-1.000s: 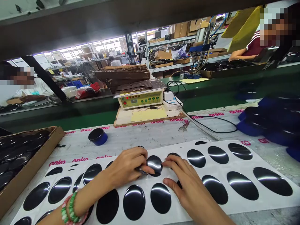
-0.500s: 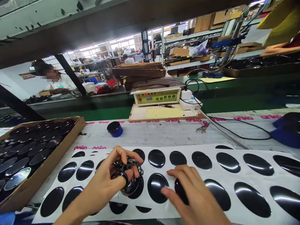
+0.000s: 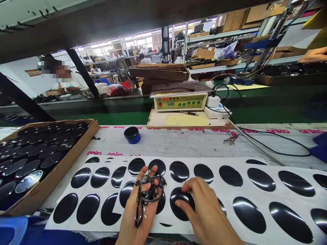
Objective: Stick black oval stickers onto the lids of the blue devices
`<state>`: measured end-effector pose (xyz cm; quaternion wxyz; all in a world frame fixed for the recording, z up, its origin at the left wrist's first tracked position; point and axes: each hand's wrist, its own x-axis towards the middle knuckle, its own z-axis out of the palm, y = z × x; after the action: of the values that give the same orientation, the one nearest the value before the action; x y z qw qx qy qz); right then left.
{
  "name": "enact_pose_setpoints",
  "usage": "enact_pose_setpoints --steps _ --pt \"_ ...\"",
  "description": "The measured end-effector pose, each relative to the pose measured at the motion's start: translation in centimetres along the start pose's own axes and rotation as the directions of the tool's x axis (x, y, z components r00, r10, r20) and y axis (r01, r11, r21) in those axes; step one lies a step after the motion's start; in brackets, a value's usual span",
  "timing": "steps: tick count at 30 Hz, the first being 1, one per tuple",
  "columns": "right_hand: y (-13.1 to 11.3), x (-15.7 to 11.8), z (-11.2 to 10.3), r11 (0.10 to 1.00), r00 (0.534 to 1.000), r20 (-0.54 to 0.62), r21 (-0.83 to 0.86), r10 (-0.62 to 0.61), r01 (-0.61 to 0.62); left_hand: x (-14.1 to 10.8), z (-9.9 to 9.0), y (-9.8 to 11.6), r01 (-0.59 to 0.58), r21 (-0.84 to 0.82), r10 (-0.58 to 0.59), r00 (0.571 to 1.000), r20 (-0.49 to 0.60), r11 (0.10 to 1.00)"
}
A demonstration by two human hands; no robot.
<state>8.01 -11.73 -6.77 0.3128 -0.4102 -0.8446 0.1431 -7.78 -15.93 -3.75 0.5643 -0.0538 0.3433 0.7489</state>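
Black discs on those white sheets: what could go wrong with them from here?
The tangle of thin dark rings and strips in the left hand hangs loosely and might drop onto the discs or snag.
The right hand has its thumb over one black disc, so its glossy face could pick up smudges.
The white sheets overlap, so one might slide.

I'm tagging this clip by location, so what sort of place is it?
Probably a factory assembly workshop: a cardboard tray packed with dark round parts, sheets of glossy black discs, and a control box with buttons point that way.
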Motion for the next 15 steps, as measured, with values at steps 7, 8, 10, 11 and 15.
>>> enact_pose_setpoints --steps 7,8,10,11,15 --pt "0.0 -0.2 -0.2 0.996 0.998 -0.006 0.073 0.057 -0.056 -0.2 0.0 -0.2 -0.033 0.087 0.035 0.999 -0.019 0.996" --pt "-0.1 -0.2 -0.2 0.994 0.998 0.008 0.091 0.061 -0.061 -0.3 0.1 -0.3 -0.031 0.097 0.033 0.999 -0.024 0.995" --pt "-0.1 -0.4 -0.2 0.991 0.997 0.013 0.11 0.079 -0.08 -0.5 0.5 -0.3 -0.029 0.108 0.033 0.999 -0.034 0.994" --pt "0.0 -0.5 -0.2 0.989 0.996 -0.002 0.115 0.09 -0.089 -0.6 0.6 -0.3 -0.033 0.11 0.037 0.999 -0.034 0.993" --pt "0.8 -0.9 0.1 0.995 0.996 -0.068 0.088 0.051 -0.045 -0.8 0.9 -0.3 -0.068 0.131 0.074 0.996 -0.04 0.989"
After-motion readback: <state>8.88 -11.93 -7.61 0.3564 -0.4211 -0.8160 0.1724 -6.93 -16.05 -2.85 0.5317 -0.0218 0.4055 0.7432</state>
